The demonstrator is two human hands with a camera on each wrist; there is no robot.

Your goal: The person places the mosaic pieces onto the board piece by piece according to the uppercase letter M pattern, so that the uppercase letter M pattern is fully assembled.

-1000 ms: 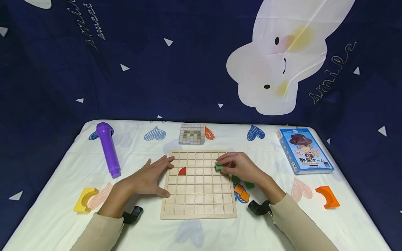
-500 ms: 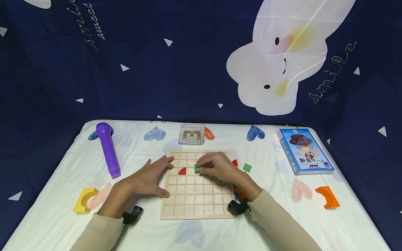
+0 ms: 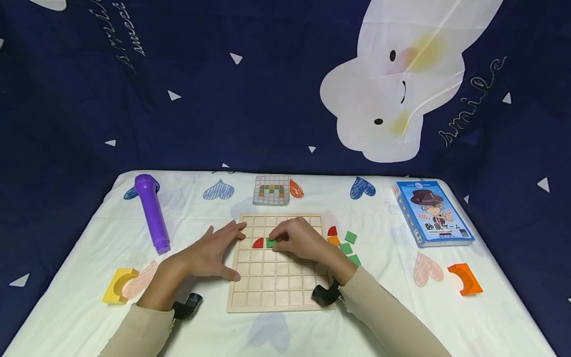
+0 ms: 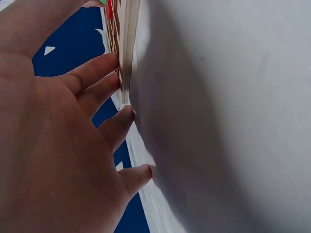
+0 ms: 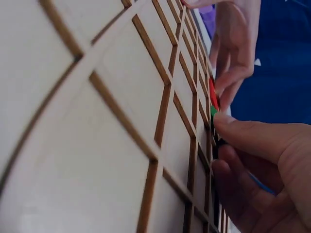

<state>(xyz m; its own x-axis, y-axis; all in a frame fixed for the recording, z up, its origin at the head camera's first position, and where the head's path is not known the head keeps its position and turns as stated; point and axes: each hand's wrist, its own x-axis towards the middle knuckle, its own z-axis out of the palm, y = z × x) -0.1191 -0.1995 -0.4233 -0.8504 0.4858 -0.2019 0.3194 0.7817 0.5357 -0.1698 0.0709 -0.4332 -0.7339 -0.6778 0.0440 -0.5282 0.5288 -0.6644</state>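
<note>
Pinching a green square tile (image 3: 270, 243) at the fingertips, right hand (image 3: 300, 239) curled over the upper middle of the wooden grid board (image 3: 281, 285), tile lowered into a cell just right of a red quarter-circle tile (image 3: 258, 243) already seated in the board. Seen from the right wrist, thumb and fingers closed on the tile (image 5: 213, 111) right at the board's (image 5: 97, 121) surface, red piece (image 5: 213, 93) just beyond it. Resting flat with fingers spread and straight, left hand (image 3: 209, 252) on the worktop (image 3: 89, 317) against the board's left edge, fingertips touching the upper left corner, holding nothing; same flat spread in the left wrist view, left hand (image 4: 63, 145) beside the board's rim (image 4: 127, 48). Lying loose on the worktop just right of the board: a red quarter tile (image 3: 332, 231), an orange tile (image 3: 333, 240) and three green squares (image 3: 351, 237). Beyond the board's far edge, a small pattern card (image 3: 271, 190) with coloured squares. Farther off: a purple toy microphone (image 3: 151, 213) to the left, a yellow arch block (image 3: 119, 284) at lower left, a blue game box (image 3: 430, 213) to the right, an orange arch block (image 3: 465, 278) at lower right.
</note>
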